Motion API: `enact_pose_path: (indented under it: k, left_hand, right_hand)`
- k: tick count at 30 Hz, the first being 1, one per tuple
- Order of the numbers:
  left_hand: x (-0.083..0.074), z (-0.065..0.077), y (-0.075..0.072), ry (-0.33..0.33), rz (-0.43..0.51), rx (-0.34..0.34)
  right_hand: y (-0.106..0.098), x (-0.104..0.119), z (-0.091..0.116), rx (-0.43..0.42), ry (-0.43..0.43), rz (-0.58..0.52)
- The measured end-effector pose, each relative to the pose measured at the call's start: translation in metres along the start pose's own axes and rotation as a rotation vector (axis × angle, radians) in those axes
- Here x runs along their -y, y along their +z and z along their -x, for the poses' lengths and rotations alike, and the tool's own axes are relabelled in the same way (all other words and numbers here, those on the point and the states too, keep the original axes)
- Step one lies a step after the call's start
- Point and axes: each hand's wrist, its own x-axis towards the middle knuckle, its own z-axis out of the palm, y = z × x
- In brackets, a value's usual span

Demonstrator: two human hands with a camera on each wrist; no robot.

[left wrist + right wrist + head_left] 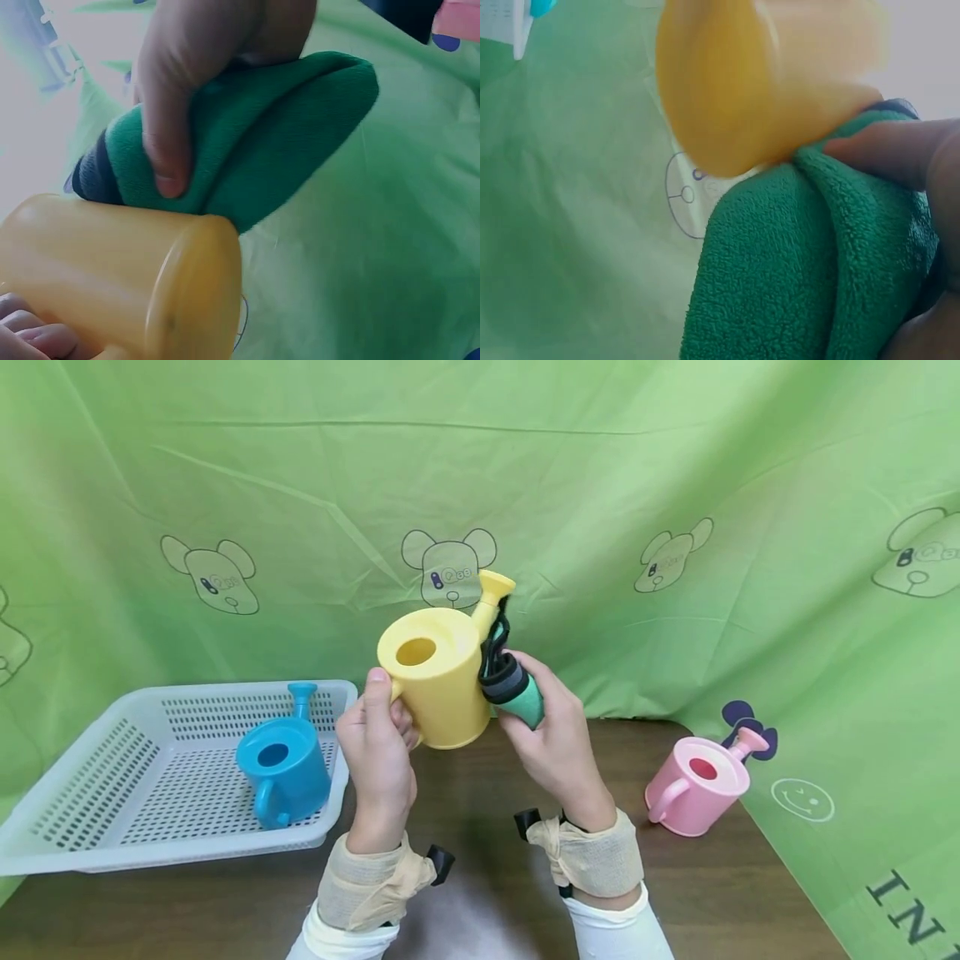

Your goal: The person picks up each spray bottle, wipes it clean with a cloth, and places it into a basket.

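The step in hand looks like wiping the outside of the yellow watering can [450, 706] with the green cloth [527, 702], and it should go best if one hand steadies while the other rubs. The left hand [378, 735] grips the can by its handle [397, 691], thumb on top and fingers curled beneath; that hold is best left firm, with the can turned from the wrist so that each side meets the cloth in turn. The right hand [555, 727] pinches the cloth between thumb and fingers, and both wrist views show the fabric lying against the can's wall. A flat, even press over the curve would likely cover more than a bunched edge, and the narrow spout [487, 607] calls for a lighter touch, since a hard push there could twist the can in the grip. The cloth's loose, dark-edged folds hang near the spout and could snag, so gathering them into the palm seems wise. The can is just above the middle of the head view, lifted over the table [487, 802], between the two hands: the left hand at its left side, the cloth and right hand at its right. A blue watering can [300, 781] stands in the white basket [187, 857] at lower left, a pink watering can [697, 789] at lower right, both apart from the hands.
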Motion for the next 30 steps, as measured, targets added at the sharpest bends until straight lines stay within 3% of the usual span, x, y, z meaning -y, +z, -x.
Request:
enact_pose_path:
  k: [4,8,16,22,26,30]
  left_hand:
    - [0.003,0.003,0.002,-0.023,-0.054,0.035]
    - [0.006,0.005,0.004,-0.001,-0.099,0.053]
    - [0.010,0.009,0.007,0.152,-0.294,0.017]
    - [0.010,0.013,0.009,0.273,-0.380,0.029]
    - [0.010,0.013,0.009,0.309,-0.388,0.032]
    - [0.007,0.011,0.007,0.272,-0.334,0.022]
  right_hand:
    - [-0.004,0.004,0.000,-0.054,0.050,-0.022]
    - [-0.007,0.007,0.000,-0.090,0.057,-0.024]
    - [-0.008,0.014,0.001,-0.092,0.009,-0.003]
    - [-0.003,0.018,0.003,-0.072,-0.066,0.068]
    - [0.003,0.019,0.004,-0.062,-0.107,0.139]
    - [0.007,0.018,0.006,-0.040,-0.119,0.184]
